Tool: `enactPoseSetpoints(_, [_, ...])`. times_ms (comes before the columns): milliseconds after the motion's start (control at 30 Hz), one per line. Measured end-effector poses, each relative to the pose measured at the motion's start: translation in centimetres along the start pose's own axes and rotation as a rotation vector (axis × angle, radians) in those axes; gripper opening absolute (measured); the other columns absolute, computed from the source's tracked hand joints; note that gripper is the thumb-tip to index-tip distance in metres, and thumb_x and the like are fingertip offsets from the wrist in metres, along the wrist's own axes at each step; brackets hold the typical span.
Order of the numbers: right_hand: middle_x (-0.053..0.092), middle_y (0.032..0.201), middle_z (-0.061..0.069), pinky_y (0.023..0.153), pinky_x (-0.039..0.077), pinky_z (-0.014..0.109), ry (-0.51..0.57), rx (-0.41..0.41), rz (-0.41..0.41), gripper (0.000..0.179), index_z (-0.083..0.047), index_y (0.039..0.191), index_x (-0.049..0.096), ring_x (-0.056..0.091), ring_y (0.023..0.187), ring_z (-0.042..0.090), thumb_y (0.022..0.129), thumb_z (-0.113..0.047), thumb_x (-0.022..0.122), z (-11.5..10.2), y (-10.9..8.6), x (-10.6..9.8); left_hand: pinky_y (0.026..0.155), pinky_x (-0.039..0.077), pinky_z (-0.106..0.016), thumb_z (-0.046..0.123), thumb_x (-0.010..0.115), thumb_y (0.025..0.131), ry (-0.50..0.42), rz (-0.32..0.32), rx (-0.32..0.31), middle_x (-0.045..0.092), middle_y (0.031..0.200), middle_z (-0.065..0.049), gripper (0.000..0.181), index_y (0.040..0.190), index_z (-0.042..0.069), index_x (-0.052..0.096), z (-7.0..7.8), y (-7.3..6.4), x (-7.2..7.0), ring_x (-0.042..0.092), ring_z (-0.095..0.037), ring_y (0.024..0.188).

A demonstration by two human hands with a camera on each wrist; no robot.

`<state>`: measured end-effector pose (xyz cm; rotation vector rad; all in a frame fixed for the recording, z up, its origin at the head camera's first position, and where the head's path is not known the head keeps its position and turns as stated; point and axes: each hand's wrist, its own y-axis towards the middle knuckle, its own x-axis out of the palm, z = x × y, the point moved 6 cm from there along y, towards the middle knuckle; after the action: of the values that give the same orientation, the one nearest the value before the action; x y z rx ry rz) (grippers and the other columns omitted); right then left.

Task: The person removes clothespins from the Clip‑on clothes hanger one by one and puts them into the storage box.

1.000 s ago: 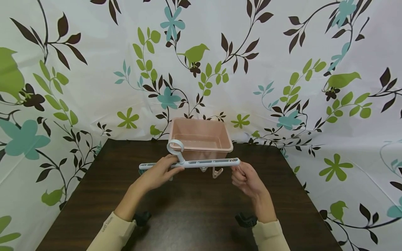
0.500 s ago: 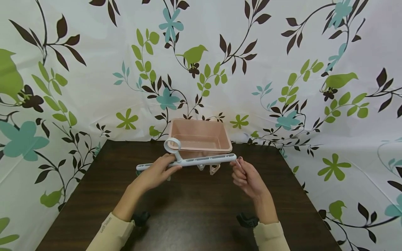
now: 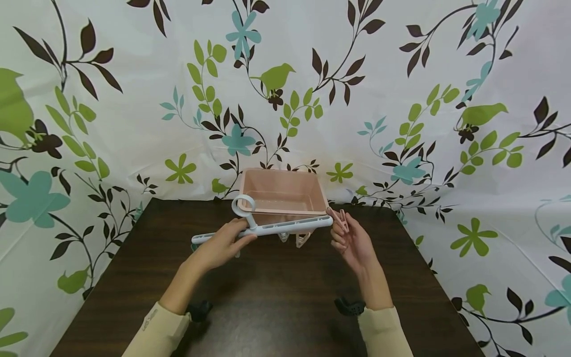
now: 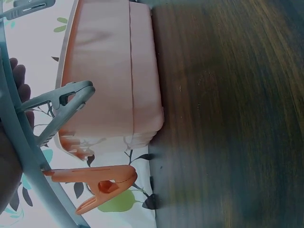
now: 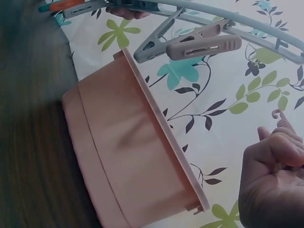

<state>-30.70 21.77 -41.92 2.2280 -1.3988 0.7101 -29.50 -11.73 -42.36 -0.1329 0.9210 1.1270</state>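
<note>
Dark table (image 3: 276,297), gripped hanger (image 3: 290,227), pinched clothespin (image 3: 341,221)

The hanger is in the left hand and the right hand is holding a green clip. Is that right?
Not quite: the clip in the right hand is pink, not green, as the head view shows. The left hand does hold the hanger.

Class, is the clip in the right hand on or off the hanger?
Off: in the right wrist view, cloth shows between the clip and the hanger.
</note>
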Motion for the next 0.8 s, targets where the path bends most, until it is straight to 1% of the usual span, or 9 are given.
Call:
enactPoseSetpoints(67, [0.049, 0.086, -0.005, 0.056, 0.027, 0.022, -0.036, -0.009, 0.014, 0.052, -0.002, 0.158, 0.038, 0.029, 0.067, 0.008, 0.121, -0.037, 0.031, -0.1, 0.4, 0.1, 0.08, 0.043, -0.034, 0.033, 0.065, 0.109, -0.002, -0.004, -0.005, 0.052, 0.09, 0.004, 0.019, 0.098, 0.018, 0.059, 0.0, 0.0, 0.0, 0.051, -0.015, 0.09])
enactPoseSetpoints(133, [0.05, 0.086, -0.005, 0.057, 0.03, 0.022, -0.107, -0.017, 0.058, 0.054, -0.001, 0.16, 0.037, 0.034, 0.068, 0.008, 0.12, -0.037, 0.033, -0.2, 1.0, 0.0, 0.081, 0.043, -0.034, 0.033, 0.065, 0.109, -0.007, -0.009, -0.009, 0.052, 0.09, 0.004, 0.019, 0.099, 0.018, 0.059, -0.1, 0.0, 0.0, 0.051, -0.015, 0.09])
enactPoseSetpoints(200, [0.053, 0.086, -0.005, 0.057, 0.034, 0.021, -0.214, -0.035, 0.123, 0.054, -0.001, 0.159, 0.042, 0.041, 0.069, 0.007, 0.12, -0.038, 0.036, -0.4, 1.6, -0.3, 0.081, 0.043, -0.034, 0.033, 0.065, 0.11, -0.01, -0.012, -0.003, 0.052, 0.091, 0.004, 0.019, 0.099, 0.018, 0.059, -0.1, 0.0, 0.1, 0.051, -0.015, 0.091])
enactPoseSetpoints(300, [0.058, 0.084, -0.006, 0.057, 0.039, 0.021, -0.416, -0.058, 0.206, 0.055, -0.003, 0.155, 0.052, 0.048, 0.068, 0.007, 0.117, -0.042, 0.044, -0.6, 2.7, -0.4, 0.081, 0.042, -0.033, 0.032, 0.065, 0.11, -0.017, -0.016, 0.005, 0.051, 0.091, 0.003, 0.019, 0.099, 0.018, 0.058, -0.2, 0.0, 0.1, 0.051, -0.015, 0.091])
enactPoseSetpoints(400, [0.062, 0.087, -0.004, 0.058, 0.04, 0.022, -0.59, -0.077, 0.245, 0.058, -0.005, 0.151, 0.058, 0.05, 0.068, 0.008, 0.113, -0.048, 0.054, -0.7, 3.9, -0.2, 0.08, 0.042, -0.033, 0.031, 0.065, 0.11, -0.022, -0.017, 0.016, 0.051, 0.09, 0.003, 0.019, 0.098, 0.017, 0.058, -0.1, 0.0, 0.1, 0.05, -0.014, 0.09])
enactPoseSetpoints(500, [0.07, 0.098, 0.002, 0.065, 0.046, 0.022, -0.727, -0.08, 0.266, 0.061, -0.011, 0.15, 0.062, 0.057, 0.074, 0.009, 0.107, -0.055, 0.063, -0.7, 5.1, 0.1, 0.079, 0.042, -0.032, 0.03, 0.064, 0.11, -0.022, -0.015, 0.025, 0.051, 0.089, 0.003, 0.019, 0.098, 0.017, 0.057, 0.0, -0.1, 0.1, 0.05, -0.014, 0.089])
enactPoseSetpoints(567, [0.074, 0.109, 0.007, 0.071, 0.052, 0.024, -0.803, -0.086, 0.267, 0.061, -0.013, 0.149, 0.063, 0.062, 0.083, 0.011, 0.105, -0.056, 0.065, -0.8, 5.8, 0.3, 0.079, 0.042, -0.032, 0.03, 0.064, 0.11, -0.021, -0.013, 0.028, 0.051, 0.088, 0.003, 0.02, 0.097, 0.017, 0.057, 0.1, -0.1, 0.0, 0.05, -0.014, 0.088])
enactPoseSetpoints(667, [0.074, 0.12, 0.012, 0.084, 0.058, 0.027, -0.893, -0.096, 0.242, 0.056, -0.014, 0.147, 0.065, 0.068, 0.098, 0.016, 0.106, -0.052, 0.066, -0.8, 6.9, 0.7, 0.079, 0.042, -0.032, 0.03, 0.064, 0.11, -0.022, -0.014, 0.025, 0.051, 0.088, 0.003, 0.02, 0.097, 0.017, 0.057, 0.2, -0.2, -0.1, 0.05, -0.015, 0.087])
enactPoseSetpoints(800, [0.072, 0.124, 0.014, 0.089, 0.06, 0.034, -0.972, -0.121, 0.205, 0.05, -0.012, 0.146, 0.065, 0.067, 0.104, 0.024, 0.108, -0.045, 0.067, -0.9, 8.0, 1.4, 0.08, 0.041, -0.033, 0.03, 0.064, 0.11, -0.021, -0.019, 0.01, 0.05, 0.089, 0.003, 0.02, 0.097, 0.017, 0.057, 0.3, -0.2, -0.3, 0.05, -0.015, 0.089])
